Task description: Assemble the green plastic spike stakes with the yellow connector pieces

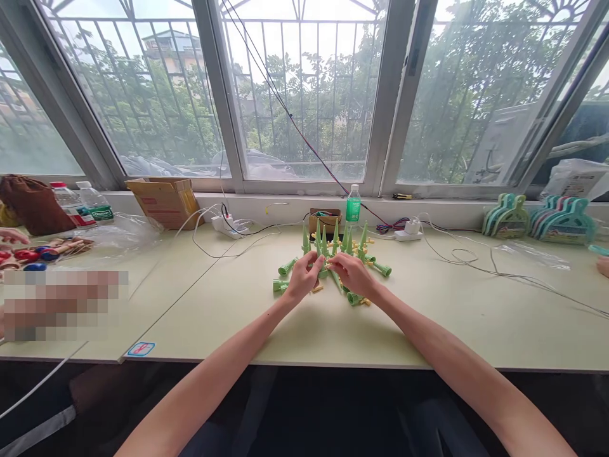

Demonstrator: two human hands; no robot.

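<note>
Close together over the table, my left hand [302,277] and my right hand [354,274] meet with thumbs and fingertips pinched. Whatever is between their fingertips is too small and covered to make out. Just behind them several pointed green plastic cones [363,242] stand upright. Green flared tube pieces [287,266] lie to the left of my left hand, and another green tube [382,269] lies right of my right hand. Below the hands are a green flared piece [353,298] and a small yellow peg-like piece [317,289].
A small brown box [325,219] and a green-labelled bottle [353,204] stand behind the pieces. Power strips [408,232] trail cables over the table [476,324]. Stacked pastel plastic items [564,221] stand right; a carton [164,202] and another person's hand [13,237] are left.
</note>
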